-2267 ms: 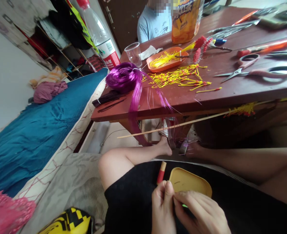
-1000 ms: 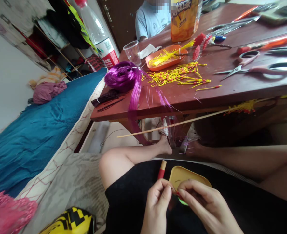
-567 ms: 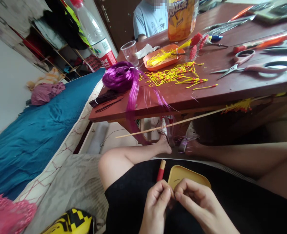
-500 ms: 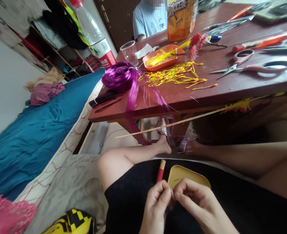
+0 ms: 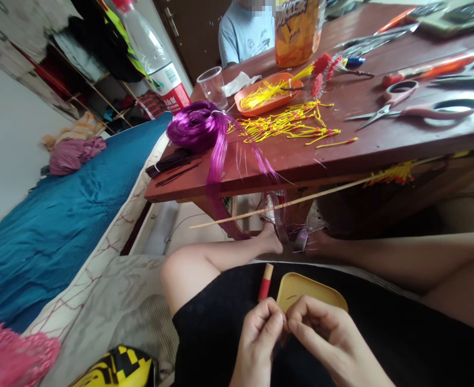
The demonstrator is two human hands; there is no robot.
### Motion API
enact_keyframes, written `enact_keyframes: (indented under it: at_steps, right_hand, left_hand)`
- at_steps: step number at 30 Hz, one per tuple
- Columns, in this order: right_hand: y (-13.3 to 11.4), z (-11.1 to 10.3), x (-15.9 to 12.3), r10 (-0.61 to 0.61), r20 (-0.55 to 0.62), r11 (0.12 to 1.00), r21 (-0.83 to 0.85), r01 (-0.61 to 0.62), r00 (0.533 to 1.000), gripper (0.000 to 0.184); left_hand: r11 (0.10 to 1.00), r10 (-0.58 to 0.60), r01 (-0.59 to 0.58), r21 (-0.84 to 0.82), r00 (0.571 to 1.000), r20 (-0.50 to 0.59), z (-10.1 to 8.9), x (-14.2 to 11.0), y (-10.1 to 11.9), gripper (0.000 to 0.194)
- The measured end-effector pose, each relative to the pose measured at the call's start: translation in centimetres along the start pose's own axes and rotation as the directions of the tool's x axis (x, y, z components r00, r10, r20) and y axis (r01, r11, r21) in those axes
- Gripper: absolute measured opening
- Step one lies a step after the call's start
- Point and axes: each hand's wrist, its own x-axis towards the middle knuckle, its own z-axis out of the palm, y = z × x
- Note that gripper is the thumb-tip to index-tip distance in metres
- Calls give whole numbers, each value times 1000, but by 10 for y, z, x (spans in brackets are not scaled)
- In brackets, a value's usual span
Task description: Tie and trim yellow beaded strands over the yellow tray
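Low over the lap, my left hand [image 5: 261, 336] and my right hand [image 5: 325, 333] meet with thumbs and index fingers pinched together. Whatever lies between the fingertips is too small or too hidden to name. Just beyond the left fingers is a small red-wrapped roll [image 5: 265, 282] with a pale tan end. A shallow yellow tray [image 5: 313, 285] sits on the black cloth [image 5: 221, 312] of the lap, its near side covered by my right hand. A small dark sliver lies in that tray.
On the brown table [image 5: 342, 156] lie a purple fibre bundle [image 5: 194, 126], yellow stems with red tips [image 5: 281, 124], scissors [image 5: 402, 110] and an orange tray [image 5: 257, 112]. A thin stick [image 5: 261, 212] slants along the table's front edge. A person [image 5: 247, 35] sits across.
Both hands keep nearly the same pinched pose over the lap. The view has shifted very slightly; nothing has visibly been picked up or put down.
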Motion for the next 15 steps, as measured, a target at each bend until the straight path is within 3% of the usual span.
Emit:
enact_keyframes:
  at_steps: [9,15]
  right_hand:
    - [1,4,-1,-6,-83,1000,-23,5,997,25]
    - [3,1,1,19,-23,997,-75,-21,1000,22]
  left_hand:
    - [991,37,-39,126,999,18,-2,0,1,37]
    - [972,128,-110,209,989,-70,-4,-5,-4,39]
